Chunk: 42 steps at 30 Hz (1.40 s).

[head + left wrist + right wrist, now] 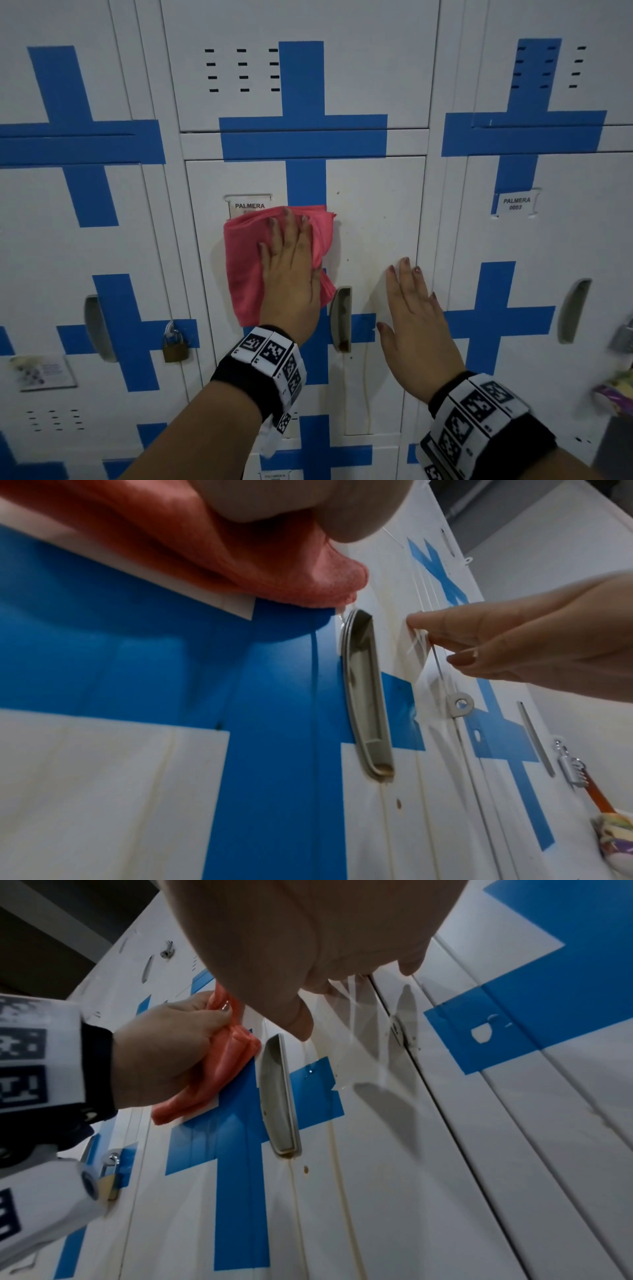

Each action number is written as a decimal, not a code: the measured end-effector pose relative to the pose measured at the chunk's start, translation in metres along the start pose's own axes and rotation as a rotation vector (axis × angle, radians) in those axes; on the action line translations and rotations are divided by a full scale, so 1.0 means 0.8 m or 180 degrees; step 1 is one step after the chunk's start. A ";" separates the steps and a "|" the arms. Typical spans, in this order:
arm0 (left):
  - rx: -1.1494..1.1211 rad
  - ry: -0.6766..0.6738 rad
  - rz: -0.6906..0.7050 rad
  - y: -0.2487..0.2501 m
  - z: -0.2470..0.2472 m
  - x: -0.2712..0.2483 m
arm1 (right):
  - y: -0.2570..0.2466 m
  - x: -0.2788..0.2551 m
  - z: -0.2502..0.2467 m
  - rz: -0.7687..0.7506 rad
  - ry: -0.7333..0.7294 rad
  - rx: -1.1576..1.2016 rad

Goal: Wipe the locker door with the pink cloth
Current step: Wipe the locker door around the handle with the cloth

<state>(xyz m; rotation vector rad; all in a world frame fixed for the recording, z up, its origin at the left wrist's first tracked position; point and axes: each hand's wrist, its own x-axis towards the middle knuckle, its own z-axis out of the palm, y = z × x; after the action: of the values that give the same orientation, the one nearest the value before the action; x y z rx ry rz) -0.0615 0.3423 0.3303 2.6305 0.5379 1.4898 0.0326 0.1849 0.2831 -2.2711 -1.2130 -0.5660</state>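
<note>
pressing the pink cloth point(246, 260) flat against the locker door point(373, 219) with our left hand point(291, 284), we were, as far as we could judge, partway through the wipe. the cloth sat in the middle of the frame in the head view, over the blue tape cross point(306, 181) and covering the lower edge of the name label point(249, 205), just left of and above the recessed handle point(340, 318).

our left hand's fingers point(274, 233) lay spread and mostly straight on top of the cloth, pushing it to the door. in the right wrist view the thumb seemed to tuck against a fold at the cloth's edge, though we could not tell whether it truly pinched it. our right hand point(411, 318) rested with straight fingers on the bare white panel to the right of the handle, holding nothing and bracing the door.

small dark specks and a yellowish run mark below the handle showed on the right and lower parts of the door, so we judged those areas not yet wiped. whether the patch under and left of the cloth was already clean we could not say.

the cloth was folded into a rough rectangle, its long axis running up and down the door, tilted slightly, with its top edge toward the label and its lower corner pointing toward the bottom of the frame near our left wrist. the door itself stood upright and closed, its long axis vertical.
</note>
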 end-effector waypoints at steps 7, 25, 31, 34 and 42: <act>-0.0058 -0.0265 0.0184 0.014 0.005 -0.006 | -0.004 0.002 0.005 0.0076 0.0021 -0.0028; -0.0356 -0.0528 0.1300 0.001 0.023 -0.018 | -0.009 0.001 0.000 0.0186 -0.0037 -0.0098; -0.1287 0.0744 0.0257 0.009 -0.001 -0.028 | -0.007 -0.001 -0.001 0.0187 -0.0127 -0.0239; -0.2103 0.1287 -0.0720 0.026 -0.010 -0.024 | -0.008 -0.001 -0.002 0.0215 -0.0146 -0.0275; -0.2571 0.1730 -0.0875 0.063 -0.037 0.000 | -0.008 -0.002 -0.007 0.0216 -0.0193 -0.0234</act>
<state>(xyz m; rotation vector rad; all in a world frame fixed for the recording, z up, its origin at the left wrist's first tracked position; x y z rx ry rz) -0.0729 0.2918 0.3573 1.4961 0.2235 1.8127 0.0261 0.1838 0.2881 -2.3974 -1.1563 -0.5280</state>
